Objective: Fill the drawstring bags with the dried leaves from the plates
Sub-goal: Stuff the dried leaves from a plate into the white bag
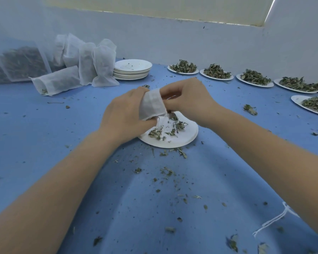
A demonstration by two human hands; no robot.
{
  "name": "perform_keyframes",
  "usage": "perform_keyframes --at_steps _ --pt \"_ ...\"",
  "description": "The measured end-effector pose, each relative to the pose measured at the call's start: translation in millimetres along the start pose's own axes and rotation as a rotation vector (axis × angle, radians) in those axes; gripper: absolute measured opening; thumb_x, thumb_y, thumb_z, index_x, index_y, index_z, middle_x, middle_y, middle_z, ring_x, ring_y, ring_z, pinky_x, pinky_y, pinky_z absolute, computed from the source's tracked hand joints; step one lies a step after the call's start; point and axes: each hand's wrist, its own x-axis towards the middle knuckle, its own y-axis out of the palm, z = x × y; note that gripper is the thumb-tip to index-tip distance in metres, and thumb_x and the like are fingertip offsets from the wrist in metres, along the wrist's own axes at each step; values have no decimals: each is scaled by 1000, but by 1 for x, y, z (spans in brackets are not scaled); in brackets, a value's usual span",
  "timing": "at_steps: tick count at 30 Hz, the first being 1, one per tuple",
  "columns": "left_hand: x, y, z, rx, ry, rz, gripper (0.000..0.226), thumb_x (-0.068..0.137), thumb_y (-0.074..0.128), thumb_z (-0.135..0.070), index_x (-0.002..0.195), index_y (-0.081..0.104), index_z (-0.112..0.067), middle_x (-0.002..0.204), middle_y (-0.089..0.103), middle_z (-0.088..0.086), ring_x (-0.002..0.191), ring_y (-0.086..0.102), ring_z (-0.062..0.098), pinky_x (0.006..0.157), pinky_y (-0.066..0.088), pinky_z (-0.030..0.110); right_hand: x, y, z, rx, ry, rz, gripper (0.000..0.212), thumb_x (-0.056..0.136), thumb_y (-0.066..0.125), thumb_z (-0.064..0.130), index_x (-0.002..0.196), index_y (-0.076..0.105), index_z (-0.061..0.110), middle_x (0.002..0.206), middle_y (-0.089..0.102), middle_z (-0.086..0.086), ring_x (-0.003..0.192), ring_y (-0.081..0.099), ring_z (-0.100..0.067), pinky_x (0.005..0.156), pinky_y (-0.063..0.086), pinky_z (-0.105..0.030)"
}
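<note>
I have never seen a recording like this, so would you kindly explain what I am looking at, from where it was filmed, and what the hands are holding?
There is no machine here: a person works with bare hands, filmed by one wide-angle camera worn on the head, looking forward and down. The left hand grips a small white fabric drawstring bag, and the right hand pinches its opening. They work above a white paper plate that holds a few dried green leaves. Everything rests on a blue tabletop strewn with leaf crumbs. At the back left stand filled white bags beside a stack of emptied plates. Along the right, a row of plates heaped with leaves waits.
</note>
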Motion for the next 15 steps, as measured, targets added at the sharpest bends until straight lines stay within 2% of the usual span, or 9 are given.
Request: perform_keyframes --at_steps 3,6,7,9,11,12,13,15 --pt "-2 2 -5 19 40 -26 54 68 71 -33 116 53 -17 105 62 1 92 56 25 69 32 27 2 11 1 -113 -25 -17 18 75 72 11 76 71 29 66 67 12 57 55 1 53 46 -12" --pt "-4 4 -6 17 43 -24 52 70 73 -33 116 54 -16 106 62 1 92 56 25 69 32 26 2 11 7 -173 -10 156 25 82 67 14 64 63 32 49 52 18 48 41 0 48 32 -11" --pt "-4 3 -6 2 27 -26 51 70 73 -34 115 55 -17 105 63 1 92 56 24 69 33 27 1 7 9 -167 -6 228 24 85 65 16 66 65 31 49 52 18 48 38 -2 48 31 -12" --pt "-2 0 -6 -17 -8 -11 50 69 71 -39 113 56 -20 104 63 -1 92 57 23 70 37 28 -1 -2 12 -145 -9 348 14 90 61 22 84 71 30 70 67 9 61 51 -6 59 41 -18" --pt "-1 -3 -6 -23 -26 3 51 66 65 -46 111 57 -22 100 62 -3 91 56 22 70 37 29 -1 -10 12 -104 -33 351 15 90 61 20 98 70 29 99 71 -8 89 66 -23 80 53 -36" --pt "-1 -5 -7 -28 -32 3 52 65 63 -49 110 57 -22 98 62 -4 89 56 21 70 37 29 -2 -13 11 -81 -53 312 19 87 64 15 101 70 28 101 72 -7 96 66 -24 86 54 -37" --pt "0 -7 -7 -36 -37 2 53 64 62 -50 110 57 -23 97 62 -4 89 56 21 70 37 29 -3 -14 10 -72 -74 264 23 83 68 10 101 71 25 99 73 -2 95 67 -18 85 54 -33" --pt "-1 -8 -7 -62 -30 13 50 66 65 -48 108 58 -23 95 63 -4 88 57 20 71 41 31 -4 -13 9 -109 -108 187 26 76 73 3 94 72 21 88 73 7 85 69 -5 80 55 -25"
